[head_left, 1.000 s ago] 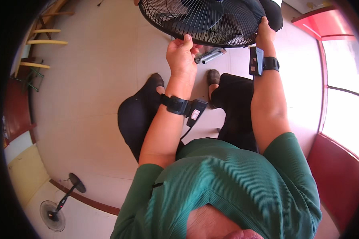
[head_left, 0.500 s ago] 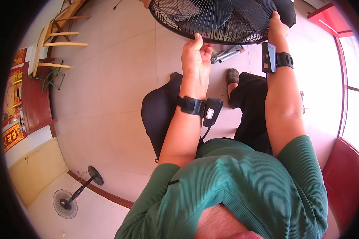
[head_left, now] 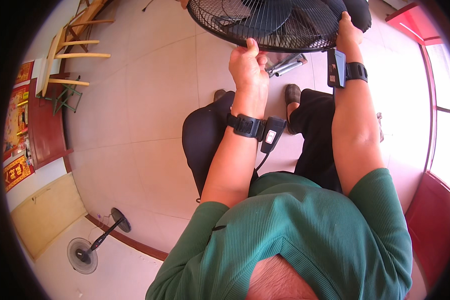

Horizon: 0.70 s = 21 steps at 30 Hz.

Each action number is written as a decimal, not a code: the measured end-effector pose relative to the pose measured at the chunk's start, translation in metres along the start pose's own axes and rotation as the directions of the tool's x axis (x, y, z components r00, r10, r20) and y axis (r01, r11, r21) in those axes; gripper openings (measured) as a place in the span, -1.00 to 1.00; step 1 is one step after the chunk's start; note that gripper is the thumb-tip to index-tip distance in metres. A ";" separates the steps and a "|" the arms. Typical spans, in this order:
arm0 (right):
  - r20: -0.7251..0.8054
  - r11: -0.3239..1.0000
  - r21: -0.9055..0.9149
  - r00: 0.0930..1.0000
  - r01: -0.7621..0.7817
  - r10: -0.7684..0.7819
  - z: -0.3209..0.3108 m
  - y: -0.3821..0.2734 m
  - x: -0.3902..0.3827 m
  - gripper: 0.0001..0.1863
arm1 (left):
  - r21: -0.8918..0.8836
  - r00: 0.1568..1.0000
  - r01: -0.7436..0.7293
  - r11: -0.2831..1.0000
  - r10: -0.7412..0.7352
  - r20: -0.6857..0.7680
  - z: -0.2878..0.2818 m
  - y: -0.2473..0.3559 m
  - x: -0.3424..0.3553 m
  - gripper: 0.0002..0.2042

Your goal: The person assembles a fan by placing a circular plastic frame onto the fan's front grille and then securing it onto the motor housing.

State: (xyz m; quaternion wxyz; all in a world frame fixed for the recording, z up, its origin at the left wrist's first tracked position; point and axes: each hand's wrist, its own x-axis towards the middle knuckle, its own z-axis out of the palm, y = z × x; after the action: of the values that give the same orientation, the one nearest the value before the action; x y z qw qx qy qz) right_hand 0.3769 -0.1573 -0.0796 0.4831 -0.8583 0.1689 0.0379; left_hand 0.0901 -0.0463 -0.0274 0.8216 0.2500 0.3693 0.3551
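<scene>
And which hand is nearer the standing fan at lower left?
Left. The left hand is at the near edge of the black fan cage, up and right of the standing fan in view; the right hand is at the cage's right edge, farther across.

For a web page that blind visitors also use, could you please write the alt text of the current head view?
Over a tiled floor, a right hand grips a black fan by its right side, while the left hand is at its near rim. The wearer's green shirt fills the bottom; a stand fan is at lower left.
</scene>
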 end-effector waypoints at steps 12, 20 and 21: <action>-0.020 0.949 0.271 0.985 -0.158 0.169 -0.009 -0.016 -0.047 -0.05 | 0.126 0.985 -0.040 0.991 0.061 -0.162 0.012 0.010 -0.011 -0.88; -0.038 0.963 0.257 0.995 -0.083 0.096 -0.005 -0.013 -0.044 -0.06 | -0.005 0.995 0.036 0.999 -0.036 -0.089 0.005 0.015 -0.016 -0.86; -0.054 0.964 0.256 0.995 -0.071 0.087 -0.003 -0.012 -0.044 -0.05 | 0.005 0.995 0.027 1.000 -0.026 -0.095 0.006 0.015 -0.017 -0.85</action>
State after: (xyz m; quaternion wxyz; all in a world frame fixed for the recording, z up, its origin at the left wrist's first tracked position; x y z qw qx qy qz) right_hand 0.3393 -0.1432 -0.0576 0.5815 -0.7826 0.2221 0.0072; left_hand 0.0805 -0.0506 -0.0064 0.8070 0.2306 0.4123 0.3544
